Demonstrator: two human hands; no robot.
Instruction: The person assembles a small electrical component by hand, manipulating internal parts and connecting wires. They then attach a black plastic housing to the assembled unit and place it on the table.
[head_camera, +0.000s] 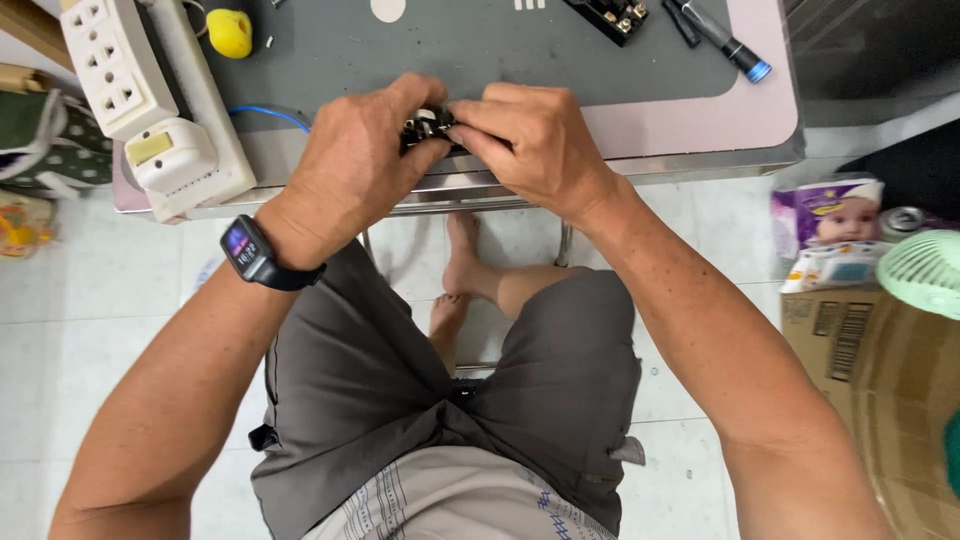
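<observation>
Both hands meet at the near edge of the table (690, 130). The left hand (350, 165) and the right hand (530, 140) hold one small black part (430, 128) between them. The fingers of each hand are bent and pinch the part from its own side, so most of it is hidden. The left wrist has a dark watch (255, 252) on it.

The table has a dark grey mat (450, 45) on top with pink showing at the right side. On the far left lies a white power strip (150, 100) with a white plug stuck in it. A yellow round thing (229, 32) sits just right of it, and a blue wire (272, 115) runs under the left hand. At the far side there is another black part (610, 17) and a black pen with a blue tip (720, 38).

On the floor at the right is a purple and white pack (825, 210) with a baby picture on it. Near it is a brown cardboard box (880, 390) with black stripe labels on top. A pale green fan (922, 272) sits at the right edge.
</observation>
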